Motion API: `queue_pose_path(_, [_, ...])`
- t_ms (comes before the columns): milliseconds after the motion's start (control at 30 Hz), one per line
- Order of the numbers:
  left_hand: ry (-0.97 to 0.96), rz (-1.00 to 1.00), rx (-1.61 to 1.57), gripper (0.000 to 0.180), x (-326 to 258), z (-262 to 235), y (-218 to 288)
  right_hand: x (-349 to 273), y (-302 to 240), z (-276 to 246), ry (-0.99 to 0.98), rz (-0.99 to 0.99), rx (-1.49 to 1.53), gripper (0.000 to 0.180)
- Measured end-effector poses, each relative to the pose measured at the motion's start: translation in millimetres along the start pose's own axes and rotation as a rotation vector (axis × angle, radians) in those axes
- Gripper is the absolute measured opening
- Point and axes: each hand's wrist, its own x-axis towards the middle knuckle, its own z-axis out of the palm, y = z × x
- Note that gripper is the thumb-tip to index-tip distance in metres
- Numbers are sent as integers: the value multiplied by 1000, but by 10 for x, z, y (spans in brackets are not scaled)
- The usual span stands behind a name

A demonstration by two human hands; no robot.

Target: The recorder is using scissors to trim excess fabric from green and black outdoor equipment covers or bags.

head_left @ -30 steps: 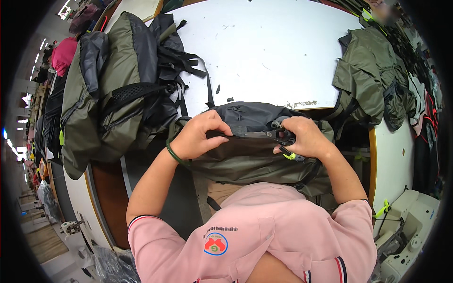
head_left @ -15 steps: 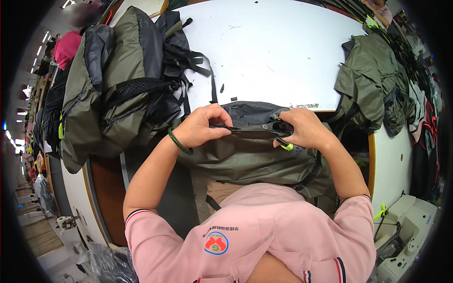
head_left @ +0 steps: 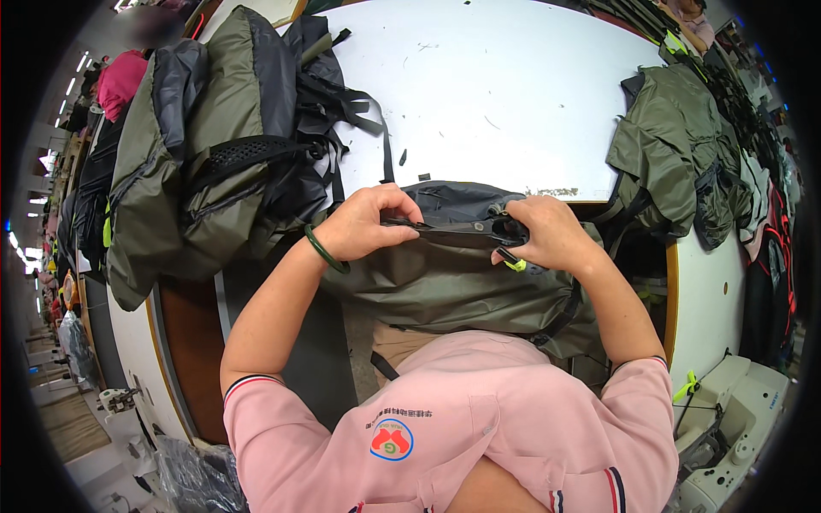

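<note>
An olive-green and grey backpack (head_left: 445,295) lies across my lap against the table's near edge. My left hand (head_left: 368,224) pinches the left end of its dark top edge between thumb and fingers. The right end of that edge is bunched in my right hand (head_left: 552,231), which is closed around it. A short yellow-green pull tab (head_left: 515,263) on a black cord hangs just under my right fingers. Between my hands the dark edge band (head_left: 462,235) runs nearly straight. My palms hide what lies inside each grip.
Olive and black backpacks (head_left: 214,137) are heaped on the left, their straps trailing onto the white table (head_left: 479,94). Another olive fabric piece (head_left: 676,137) hangs over the right corner. A pale sewing machine (head_left: 740,427) stands at lower right. Clear plastic wrapping (head_left: 192,479) lies at lower left.
Both hands keep their grip on the backpack's edge and have hardly moved. The band between them has turned slightly, and the view has shifted a little.
</note>
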Motion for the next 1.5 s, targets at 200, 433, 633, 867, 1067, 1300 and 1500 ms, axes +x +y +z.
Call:
queue_pose_path(200, [0, -40, -49, 14, 2, -5, -21, 22, -18, 12, 7, 0, -37, 57])
queue_pose_path(433, [-7, -6, -21, 15, 11, -20, -31, 4, 35, 62, -65, 61, -28, 59])
queue_pose_path(633, [-14, -13, -2, 16, 17, -33, -36, 40, -25, 33, 0, 9, -58, 61])
queue_pose_path(867, [-11, -24, -27, 17, 24, -27, -63, 54, -25, 99, -1, 30, -60, 60])
queue_pose_path(1067, [-3, 35, 6, 16, 34, -28, -99, 28, 11, 147, -52, 88, -41, 60])
queue_pose_path(1300, [-6, -15, 6, 17, 29, -33, -65, 47, -40, 141, -26, 53, -10, 61])
queue_pose_path(1500, [-6, 1, 17, 16, 39, -42, -78, 69, -54, 219, 15, 50, -31, 62])
